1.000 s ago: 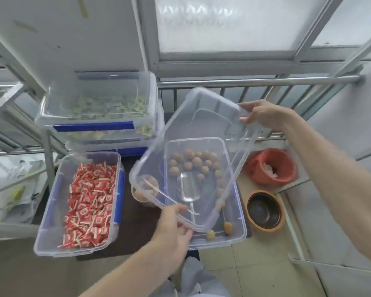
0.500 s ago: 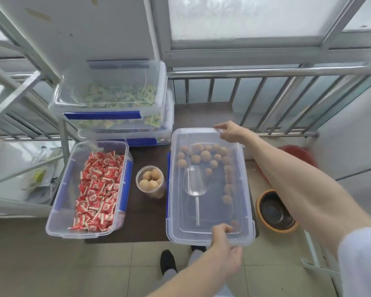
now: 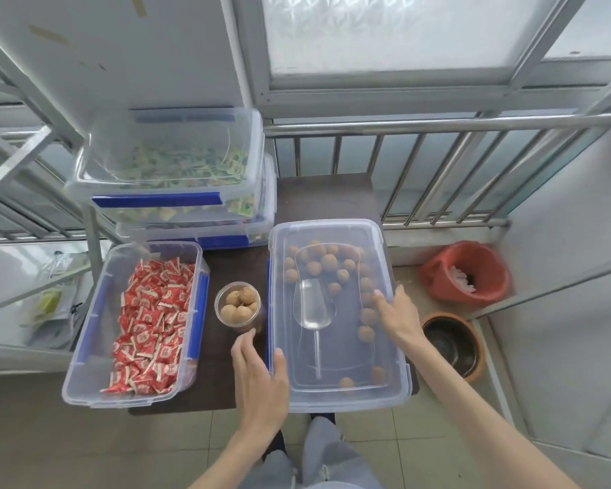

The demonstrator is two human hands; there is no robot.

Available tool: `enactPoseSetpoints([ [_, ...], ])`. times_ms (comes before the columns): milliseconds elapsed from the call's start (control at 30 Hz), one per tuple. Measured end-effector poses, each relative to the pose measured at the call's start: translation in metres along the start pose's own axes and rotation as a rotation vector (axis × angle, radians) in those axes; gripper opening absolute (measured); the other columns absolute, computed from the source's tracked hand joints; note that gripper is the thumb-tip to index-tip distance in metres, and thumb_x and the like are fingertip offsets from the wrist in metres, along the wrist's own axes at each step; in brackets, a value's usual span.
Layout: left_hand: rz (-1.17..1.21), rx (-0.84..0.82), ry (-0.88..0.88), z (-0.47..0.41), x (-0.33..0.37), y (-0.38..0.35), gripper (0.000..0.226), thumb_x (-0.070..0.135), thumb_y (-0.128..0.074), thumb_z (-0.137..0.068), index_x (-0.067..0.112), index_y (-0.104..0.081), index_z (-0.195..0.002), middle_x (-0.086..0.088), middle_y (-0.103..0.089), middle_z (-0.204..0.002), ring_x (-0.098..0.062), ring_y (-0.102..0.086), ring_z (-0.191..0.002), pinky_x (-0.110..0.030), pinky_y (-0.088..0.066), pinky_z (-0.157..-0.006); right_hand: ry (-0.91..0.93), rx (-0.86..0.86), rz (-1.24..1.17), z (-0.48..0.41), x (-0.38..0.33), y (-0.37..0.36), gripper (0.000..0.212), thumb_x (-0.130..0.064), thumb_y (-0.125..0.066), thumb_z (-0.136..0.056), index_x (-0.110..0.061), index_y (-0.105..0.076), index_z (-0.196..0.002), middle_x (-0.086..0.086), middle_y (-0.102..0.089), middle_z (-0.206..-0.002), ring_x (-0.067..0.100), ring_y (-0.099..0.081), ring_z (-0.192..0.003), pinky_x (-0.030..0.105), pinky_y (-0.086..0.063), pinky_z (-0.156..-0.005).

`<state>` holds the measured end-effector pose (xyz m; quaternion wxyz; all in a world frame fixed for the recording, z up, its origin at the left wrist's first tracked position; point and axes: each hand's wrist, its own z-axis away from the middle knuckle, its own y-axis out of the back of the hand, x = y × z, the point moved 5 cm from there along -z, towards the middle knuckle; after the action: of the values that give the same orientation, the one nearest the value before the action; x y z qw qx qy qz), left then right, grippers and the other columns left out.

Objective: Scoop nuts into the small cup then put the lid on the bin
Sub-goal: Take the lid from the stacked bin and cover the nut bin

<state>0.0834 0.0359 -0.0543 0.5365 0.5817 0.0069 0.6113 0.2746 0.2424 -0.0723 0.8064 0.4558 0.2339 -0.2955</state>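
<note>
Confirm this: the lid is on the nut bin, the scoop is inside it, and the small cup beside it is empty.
Not quite. The head view shows the small cup holds nuts, not empty. The lid is on the nut bin, and the scoop lies inside it.

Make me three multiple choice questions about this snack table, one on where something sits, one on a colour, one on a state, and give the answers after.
1. Where does the small cup stand?
A. Between the candy bin and the nut bin
B. On top of the stacked bins
C. On the floor

2. What colour are the wrappers in the candy bin?
A. Yellow
B. Red
C. Purple

3. How is the lid of the nut bin?
A. Leaning on the railing
B. Lying flat on the bin
C. Lying on the floor

Answers:
1 A, the cup stands on the dark table between the two bins.
2 B, the wrappers are red with white.
3 B, the lid covers the bin, with the left hand and the right hand at its edges.
</note>
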Motion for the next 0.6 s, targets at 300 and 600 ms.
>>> enactPoseSetpoints([
  [300,0.076,-0.261,0.014,0.000,-0.010,-0.044,0.066,0.036,-0.031,-0.107,0.019,0.003,-0.161,0.005,-0.002,-0.169,-0.010,-0.005,-0.155,-0.022,-0.005,-0.118,0.071,0.080,-0.168,0.012,0.003,-0.003,0.054,-0.030,-0.042,-0.103,-0.010,-0.030,-0.152,0.008,-0.045,-0.151,0.026,-0.041,-0.139,0.021,-0.031,-0.096],
  [600,0.123,-0.242,0.004,-0.003,-0.010,-0.043,0.064,0.033,-0.035,-0.107,0.021,-0.003,-0.161,0.004,-0.013,-0.169,-0.014,-0.015,-0.155,-0.030,-0.015,-0.123,0.048,0.039,-0.129,0.008,0.010,-0.006,0.058,-0.033,-0.035,-0.104,-0.010,-0.021,-0.155,0.011,-0.037,-0.156,0.029,-0.037,-0.142,0.034,-0.030,-0.112],
])
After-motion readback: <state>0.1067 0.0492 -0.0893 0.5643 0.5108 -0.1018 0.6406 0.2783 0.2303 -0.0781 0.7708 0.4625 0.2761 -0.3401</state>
